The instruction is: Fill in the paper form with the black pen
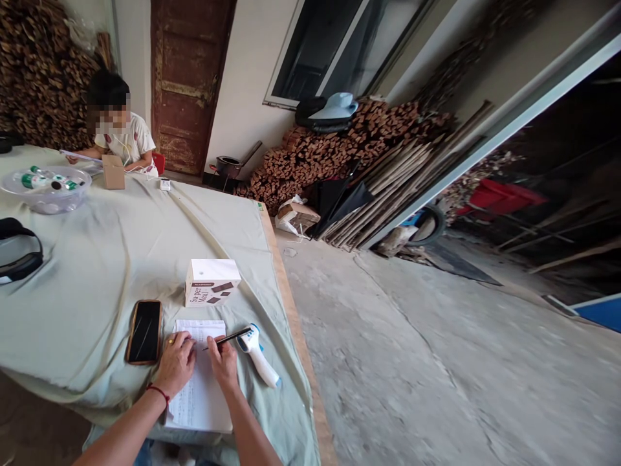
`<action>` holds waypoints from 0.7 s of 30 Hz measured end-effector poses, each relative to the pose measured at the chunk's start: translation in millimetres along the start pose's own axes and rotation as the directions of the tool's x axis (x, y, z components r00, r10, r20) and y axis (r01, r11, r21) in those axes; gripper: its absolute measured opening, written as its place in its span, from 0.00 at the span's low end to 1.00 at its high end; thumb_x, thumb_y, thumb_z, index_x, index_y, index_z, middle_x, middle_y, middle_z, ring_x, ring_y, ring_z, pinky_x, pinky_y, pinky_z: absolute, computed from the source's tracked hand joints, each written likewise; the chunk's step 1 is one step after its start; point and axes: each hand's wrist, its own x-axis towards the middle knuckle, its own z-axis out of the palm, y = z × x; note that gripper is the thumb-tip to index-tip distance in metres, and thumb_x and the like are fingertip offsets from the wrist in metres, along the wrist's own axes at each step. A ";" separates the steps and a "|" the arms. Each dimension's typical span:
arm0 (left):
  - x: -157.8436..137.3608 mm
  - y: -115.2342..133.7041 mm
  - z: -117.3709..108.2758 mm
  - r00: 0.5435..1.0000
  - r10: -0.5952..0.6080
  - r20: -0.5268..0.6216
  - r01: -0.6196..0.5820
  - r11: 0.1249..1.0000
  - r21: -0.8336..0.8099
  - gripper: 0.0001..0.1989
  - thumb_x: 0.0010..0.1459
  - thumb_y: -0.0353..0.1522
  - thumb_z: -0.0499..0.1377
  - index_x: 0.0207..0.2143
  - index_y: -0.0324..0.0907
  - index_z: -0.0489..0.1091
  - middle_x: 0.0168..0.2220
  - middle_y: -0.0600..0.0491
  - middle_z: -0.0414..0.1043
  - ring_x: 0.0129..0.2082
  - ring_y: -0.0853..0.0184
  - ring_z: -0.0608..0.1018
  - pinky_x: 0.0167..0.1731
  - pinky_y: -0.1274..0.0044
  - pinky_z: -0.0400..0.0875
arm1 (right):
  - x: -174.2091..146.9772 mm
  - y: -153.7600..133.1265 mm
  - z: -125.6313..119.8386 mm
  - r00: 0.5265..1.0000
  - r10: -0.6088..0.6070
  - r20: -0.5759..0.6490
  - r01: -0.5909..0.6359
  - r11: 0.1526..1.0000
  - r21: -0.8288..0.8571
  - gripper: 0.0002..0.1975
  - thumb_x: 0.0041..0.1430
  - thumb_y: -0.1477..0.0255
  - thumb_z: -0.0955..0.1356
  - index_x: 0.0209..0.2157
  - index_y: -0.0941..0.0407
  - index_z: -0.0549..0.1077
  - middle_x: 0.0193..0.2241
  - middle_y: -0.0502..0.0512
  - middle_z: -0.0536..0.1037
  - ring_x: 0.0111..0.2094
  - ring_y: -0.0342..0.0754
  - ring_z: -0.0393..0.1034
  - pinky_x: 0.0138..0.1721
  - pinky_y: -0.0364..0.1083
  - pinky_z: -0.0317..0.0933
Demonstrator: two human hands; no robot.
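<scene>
The sheet of paper lies at the table's near edge, its long axis running toward the person. The left hand presses flat on it — the right hand, just beside, pinches a pen pointing right toward the table's right edge.

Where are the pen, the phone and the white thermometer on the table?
pen (228,338): head view, middle of the dark shaft held in the right hand (223,362).
phone (144,331): head view, centre of its dark screen.
thermometer (258,359): head view, white handle, just right of the paper.
</scene>
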 end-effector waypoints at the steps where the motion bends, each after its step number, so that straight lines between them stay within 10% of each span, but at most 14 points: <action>1: 0.0 -0.1 0.0 1.000 0.003 0.001 -0.003 1.000 0.003 0.10 0.59 0.25 0.54 0.40 0.42 0.72 0.43 0.48 0.71 0.44 0.60 0.72 0.46 0.66 0.70 | -0.1 -0.2 -0.2 1.000 -0.007 -0.001 0.007 1.000 -0.007 0.26 0.60 0.46 0.60 0.23 0.52 0.67 0.18 0.50 0.70 0.21 0.46 0.64 0.26 0.45 0.60; 21: -0.3 -1.8 2.7 0.999 0.006 -0.035 -0.005 1.000 0.026 0.06 0.58 0.24 0.54 0.33 0.42 0.68 0.42 0.49 0.71 0.43 0.61 0.72 0.44 0.67 0.71 | 0.2 -4.4 -0.1 1.000 -0.021 0.009 0.021 1.000 -0.018 0.17 0.57 0.56 0.65 0.24 0.54 0.68 0.19 0.49 0.72 0.21 0.45 0.64 0.25 0.43 0.62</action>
